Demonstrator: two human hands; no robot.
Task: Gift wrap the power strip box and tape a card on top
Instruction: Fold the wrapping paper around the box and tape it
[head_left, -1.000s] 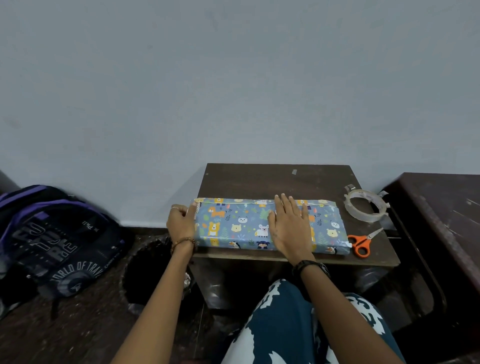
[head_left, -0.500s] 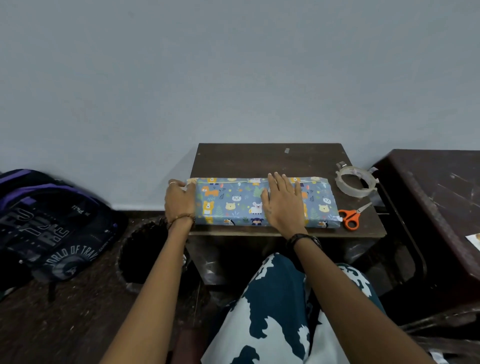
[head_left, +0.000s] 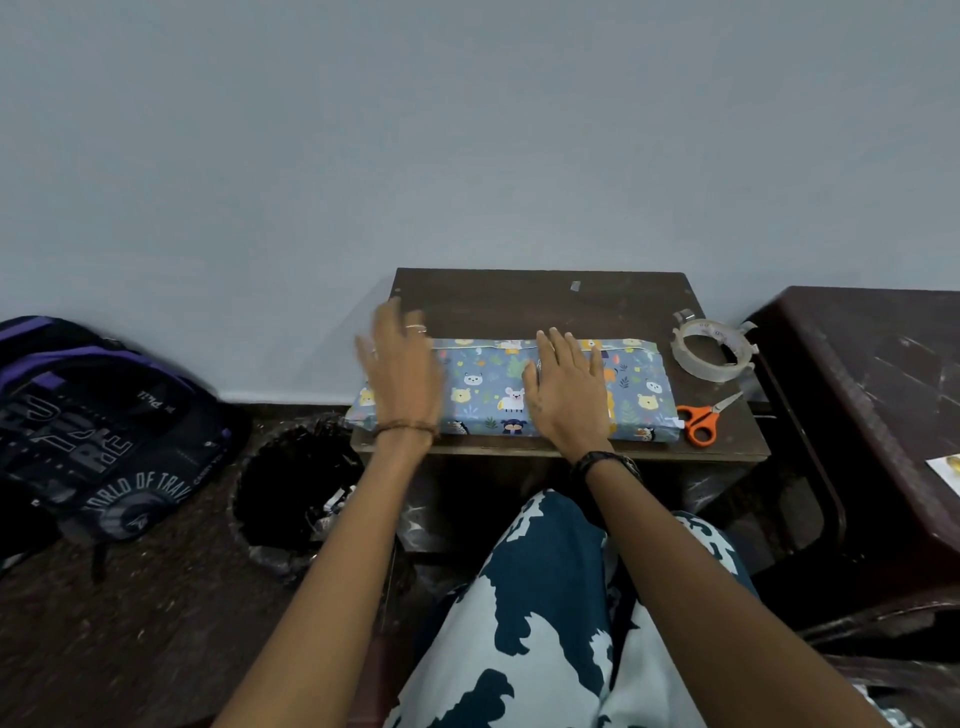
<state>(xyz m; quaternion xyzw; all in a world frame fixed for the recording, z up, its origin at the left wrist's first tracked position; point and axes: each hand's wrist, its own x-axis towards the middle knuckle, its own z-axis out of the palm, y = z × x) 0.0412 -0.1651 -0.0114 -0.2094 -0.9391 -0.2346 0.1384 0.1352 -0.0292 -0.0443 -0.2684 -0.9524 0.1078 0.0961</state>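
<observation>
Surface: small dark wooden table at frame centre, against a grey wall.
Box: wrapped box (blue animal-print paper) lies flat along table's near edge.
Right hand: fingers straight, flat on box.
Left hand: blurred, fingers spread, holding nothing, over box's left end.
Right of the box: tape roll, orange scissors.

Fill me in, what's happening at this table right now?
A person is gift wrapping. The long flat box in blue animal-print paper lies on the small dark wooden table. The right hand presses flat on its top; the left hand, blurred, is open over its left end. A clear tape roll and orange-handled scissors lie to the right. No card is on the box.
</observation>
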